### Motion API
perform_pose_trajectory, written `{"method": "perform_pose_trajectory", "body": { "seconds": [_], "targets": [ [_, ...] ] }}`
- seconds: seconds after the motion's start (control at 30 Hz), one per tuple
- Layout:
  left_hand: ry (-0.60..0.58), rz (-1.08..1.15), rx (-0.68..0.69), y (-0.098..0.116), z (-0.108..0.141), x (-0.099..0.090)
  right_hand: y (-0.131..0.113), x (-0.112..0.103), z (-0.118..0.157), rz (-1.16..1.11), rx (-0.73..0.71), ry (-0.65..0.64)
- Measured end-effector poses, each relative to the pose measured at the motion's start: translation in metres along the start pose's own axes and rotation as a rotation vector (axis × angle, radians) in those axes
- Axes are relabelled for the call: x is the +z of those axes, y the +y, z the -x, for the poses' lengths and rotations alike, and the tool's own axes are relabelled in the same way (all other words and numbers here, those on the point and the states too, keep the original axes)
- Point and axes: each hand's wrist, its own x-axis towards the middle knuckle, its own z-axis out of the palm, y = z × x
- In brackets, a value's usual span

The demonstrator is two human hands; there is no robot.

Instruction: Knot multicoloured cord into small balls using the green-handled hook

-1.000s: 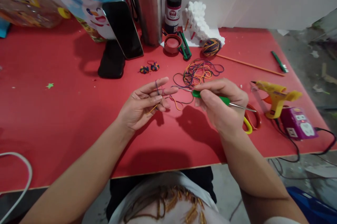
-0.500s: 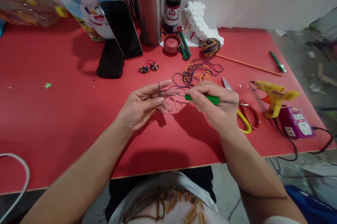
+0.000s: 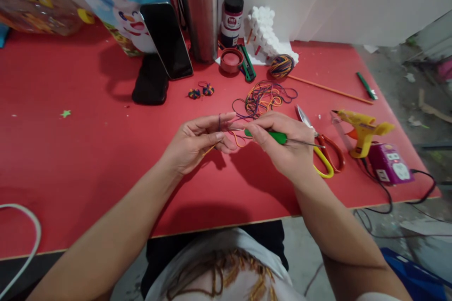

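Black-lidded, contents unclear, a jar (image 3: 231,23) stands beyond the left hand (image 3: 197,143), pinching yarn (image 3: 210,149), and right hand (image 3: 286,150), gripping a tool (image 3: 278,137).

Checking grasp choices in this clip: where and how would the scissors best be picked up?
Probably by the red handle and yellow handle, coming from the near side: the scissors lie with handles nearer, blades pointing away and leftward.
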Motion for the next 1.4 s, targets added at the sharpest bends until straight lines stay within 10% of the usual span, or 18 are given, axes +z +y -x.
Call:
{"method": "perform_pose_trajectory", "body": {
  "seconds": [0.47, 1.4],
  "targets": [
    [-0.014, 0.065, -0.018, 0.000, -0.001, -0.003, 0.008, 0.016, 0.023, 0.267, -0.283, 0.044],
    [-0.010, 0.276, -0.208, 0.009, 0.004, 0.003, 0.014, 0.019, 0.031, 0.214, -0.278, 0.058]
  ]
}}
